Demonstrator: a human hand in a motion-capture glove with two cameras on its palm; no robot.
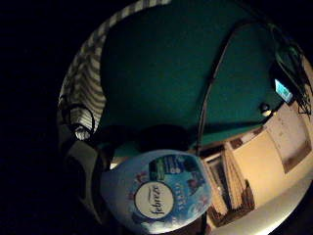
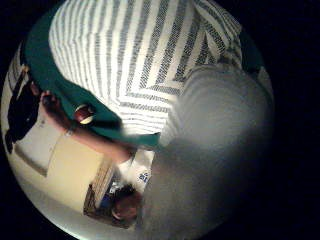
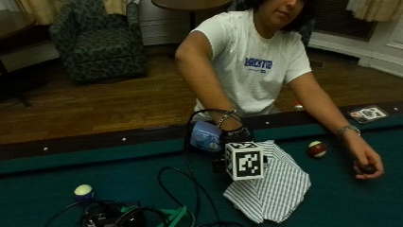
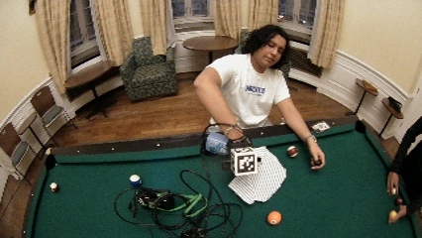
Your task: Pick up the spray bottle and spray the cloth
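A pale blue Febreze spray bottle (image 3: 205, 135) is tilted just above the green felt by the far rail, and my gloved right hand (image 3: 234, 135) grips it from the side. Its round label (image 1: 156, 193) fills much of the little finger side palm view. The grey-and-white striped cloth (image 3: 272, 183) lies crumpled on the felt directly in front of and below the hand, and it spreads across the thumb side palm view (image 2: 140, 55). A blurred pale shape (image 2: 220, 150) sits very close to the palm there. The bottle's nozzle is hidden.
The person's bare hand (image 3: 365, 165) rests on a dark ball on the felt. A red-and-white ball (image 3: 317, 149) lies beside the cloth. Black cables and gear (image 3: 126, 215) pile at the near left, with a pale ball (image 3: 83, 190). An orange ball (image 4: 274, 217) lies nearer the front.
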